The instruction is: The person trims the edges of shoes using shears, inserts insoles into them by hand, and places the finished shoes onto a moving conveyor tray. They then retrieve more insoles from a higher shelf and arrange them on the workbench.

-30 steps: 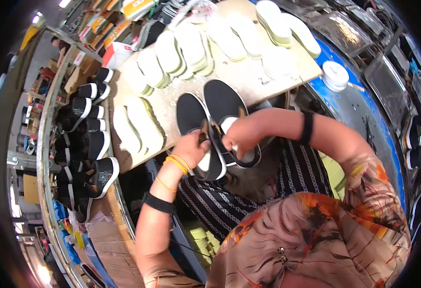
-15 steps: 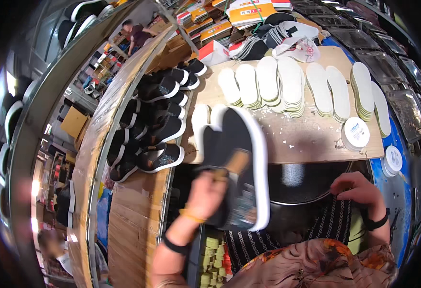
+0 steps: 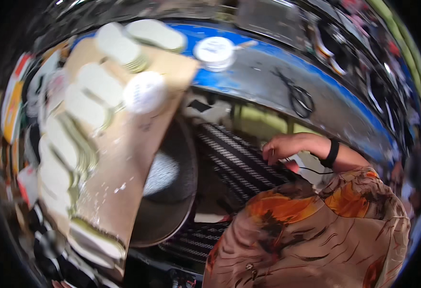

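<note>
My right hand point(image 3: 291, 146), with a black band point(image 3: 333, 152) at the wrist, rests on a black-and-white striped cloth point(image 3: 237, 161) over my lap, fingers curled downward. A thin dark cord point(image 3: 311, 171) runs just below the hand, and blur hides whether the fingers pinch anything. My left hand is out of the picture, as is any shoe. My orange patterned sleeve point(image 3: 316, 225) fills the lower right.
A wooden board point(image 3: 124, 158) on the left carries rows of pale insoles point(image 3: 83, 108) and a white round lid point(image 3: 144, 91). Another white round tub point(image 3: 214, 50) and black scissors point(image 3: 299, 97) lie on the grey, blue-edged surface point(image 3: 263, 77) beyond. A dark round basin point(image 3: 169, 192) sits under the board.
The view has swung sharply to the right and blurred. My left hand and the black shoe it held up have left the picture. My right hand stays low at my lap.
</note>
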Motion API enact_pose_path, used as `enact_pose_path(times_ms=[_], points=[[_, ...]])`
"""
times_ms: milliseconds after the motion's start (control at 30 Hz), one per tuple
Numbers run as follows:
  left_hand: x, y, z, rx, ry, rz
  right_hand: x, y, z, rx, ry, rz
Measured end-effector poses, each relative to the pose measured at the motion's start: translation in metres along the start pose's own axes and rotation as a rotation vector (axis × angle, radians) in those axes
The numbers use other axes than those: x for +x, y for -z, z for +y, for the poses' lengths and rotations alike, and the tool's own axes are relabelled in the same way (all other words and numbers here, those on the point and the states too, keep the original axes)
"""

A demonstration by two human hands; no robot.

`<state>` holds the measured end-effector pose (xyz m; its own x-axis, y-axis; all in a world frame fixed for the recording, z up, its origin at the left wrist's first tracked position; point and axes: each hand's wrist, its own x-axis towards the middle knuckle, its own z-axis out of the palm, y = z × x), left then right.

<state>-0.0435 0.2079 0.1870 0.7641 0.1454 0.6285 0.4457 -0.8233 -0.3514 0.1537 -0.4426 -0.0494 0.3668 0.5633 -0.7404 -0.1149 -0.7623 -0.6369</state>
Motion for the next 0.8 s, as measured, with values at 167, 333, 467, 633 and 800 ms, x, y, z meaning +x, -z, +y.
enact_pose_path(times_ms=[167,333,467,633,800], points=[[-0.015,-0.036,0.228,-0.884,-0.091,-0.722,-0.052,-0.063,0.184,0.446,-0.192,0.218],[-0.061,-0.039,0.351,-0.986,-0.410,-0.922,-0.071,-0.127,0.303,0.072,-0.870,0.346],[-0.078,-0.030,0.400,-1.046,-0.328,-0.928,-0.057,-0.104,0.328,0.007,-0.823,0.970],[-0.087,-0.029,0.410,-1.012,-0.151,-0.961,-0.041,-0.064,0.322,-0.394,-0.873,0.946],[-0.100,-0.034,0.415,-0.912,-0.029,-0.908,0.019,-0.049,0.321,-0.144,-0.893,0.767]])
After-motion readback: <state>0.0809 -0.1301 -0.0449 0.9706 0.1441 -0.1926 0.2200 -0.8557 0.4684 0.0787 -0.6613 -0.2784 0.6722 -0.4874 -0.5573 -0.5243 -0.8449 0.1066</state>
